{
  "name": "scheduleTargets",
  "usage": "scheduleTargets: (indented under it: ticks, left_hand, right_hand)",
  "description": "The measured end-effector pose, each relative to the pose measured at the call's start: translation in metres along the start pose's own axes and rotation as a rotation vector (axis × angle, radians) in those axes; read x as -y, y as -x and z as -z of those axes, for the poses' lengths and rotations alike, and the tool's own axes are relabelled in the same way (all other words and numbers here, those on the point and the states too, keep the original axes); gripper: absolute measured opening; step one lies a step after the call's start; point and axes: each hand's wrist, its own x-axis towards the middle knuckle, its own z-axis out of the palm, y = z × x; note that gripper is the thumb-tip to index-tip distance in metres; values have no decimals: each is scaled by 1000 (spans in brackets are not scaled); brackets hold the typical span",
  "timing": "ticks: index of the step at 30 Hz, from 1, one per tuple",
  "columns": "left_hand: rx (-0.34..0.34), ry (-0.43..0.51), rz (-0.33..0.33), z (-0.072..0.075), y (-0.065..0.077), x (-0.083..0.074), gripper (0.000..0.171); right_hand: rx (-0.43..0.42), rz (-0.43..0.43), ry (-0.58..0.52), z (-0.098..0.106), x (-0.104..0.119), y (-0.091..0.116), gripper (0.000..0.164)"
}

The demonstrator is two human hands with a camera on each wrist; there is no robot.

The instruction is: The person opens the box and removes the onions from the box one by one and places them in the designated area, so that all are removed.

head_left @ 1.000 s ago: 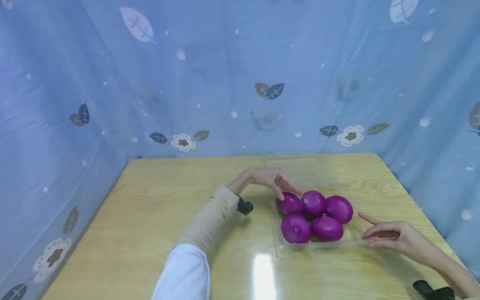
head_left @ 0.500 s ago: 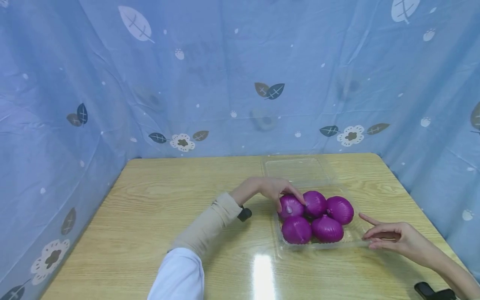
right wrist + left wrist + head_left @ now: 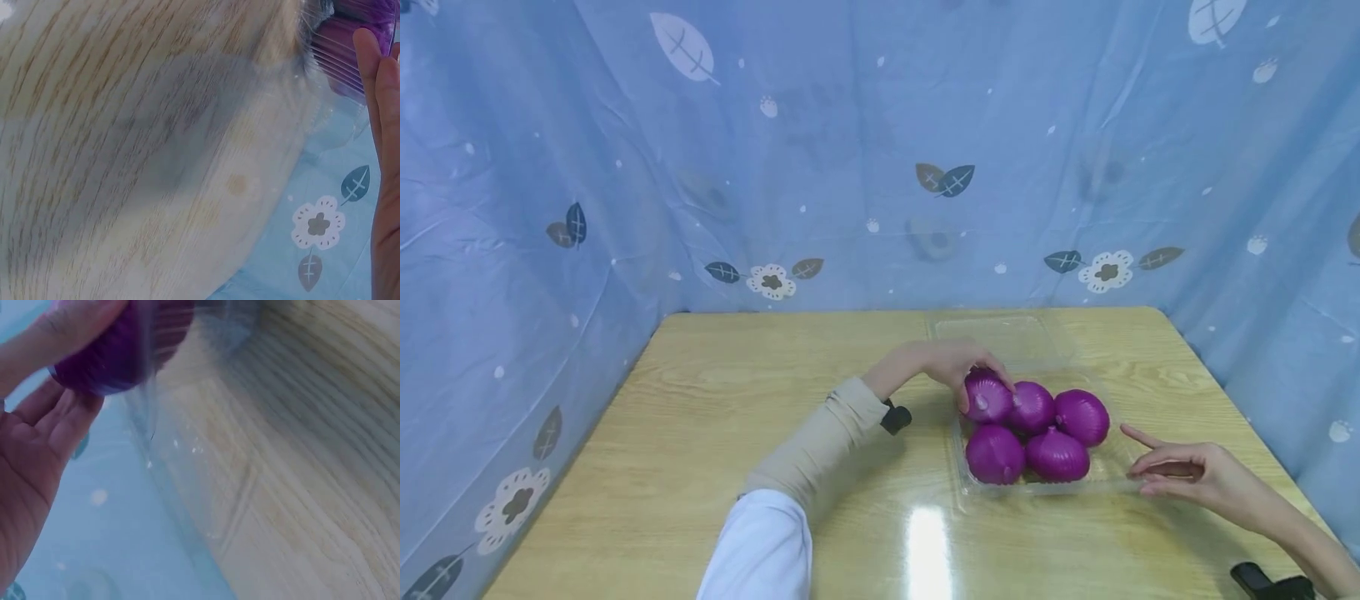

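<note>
My left hand [image 3: 951, 362] grips a purple onion [image 3: 990, 396] from above, at the back left of a clear plastic box [image 3: 1101, 483]. The onion is raised over its neighbours, and the left wrist view shows fingers and thumb around the onion [image 3: 103, 359], beside the clear wall. Several other purple onions [image 3: 1057, 456] lie in the box. My right hand [image 3: 1198, 479] is at the box's right front corner with relaxed fingers. In the right wrist view, its fingers [image 3: 389, 94] stretch along the outer wall.
The box's clear lid [image 3: 1000, 331] lies folded back towards the table's far edge. The wooden table [image 3: 737, 400] is enclosed by a blue patterned curtain [image 3: 850, 108]. Black wrist-camera mounts show near my left wrist [image 3: 895, 417] and right wrist [image 3: 1270, 583].
My left hand has closed on the back left onion, which has turned and risen slightly. The front left onion has also turned. My right hand keeps its place at the corner.
</note>
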Motion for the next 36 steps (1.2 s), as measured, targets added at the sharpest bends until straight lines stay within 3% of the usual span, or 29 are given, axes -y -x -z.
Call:
scheduleTargets:
  ticks: [6,14,16,21,24,30,36]
  left_hand:
    - [-98,170,-28,7,10,9,73]
    - [-138,307,-115,-6,21,12,69]
    - [-171,365,-96,-10,25,10,68]
    - [-270,683,-58,-20,34,8,67]
    - [-308,812,-106,-26,36,8,73]
    - [-423,869,-127,-35,39,4,69]
    - [-485,1041,-129,-46,43,-8,68]
  right_hand:
    - [0,-11,-10,3,1,-2,32]
    - [9,-27,-33,1,1,0,29]
    - [6,-24,-28,0,0,1,30]
    - [-2,-28,-18,0,1,1,30]
    - [-9,-38,-6,0,1,2,29]
    - [-19,-23,21,-1,-1,3,30]
    - [-8,-26,-18,-1,-2,2,31]
